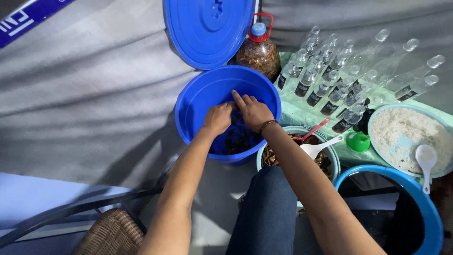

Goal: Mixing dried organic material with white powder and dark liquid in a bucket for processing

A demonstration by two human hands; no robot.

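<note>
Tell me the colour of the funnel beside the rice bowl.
Green. The funnel shows clearly in the head view, between the rice bowl and the bottles.

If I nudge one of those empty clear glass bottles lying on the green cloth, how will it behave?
The clear glass bottles lie on their sides, so one would probably roll. Packed close together, it would likely knock its neighbours. Being glass, probably fragile.

Fingertips of both hands and the dark contents of the blue bucket [193, 106], indistinct.
</note>
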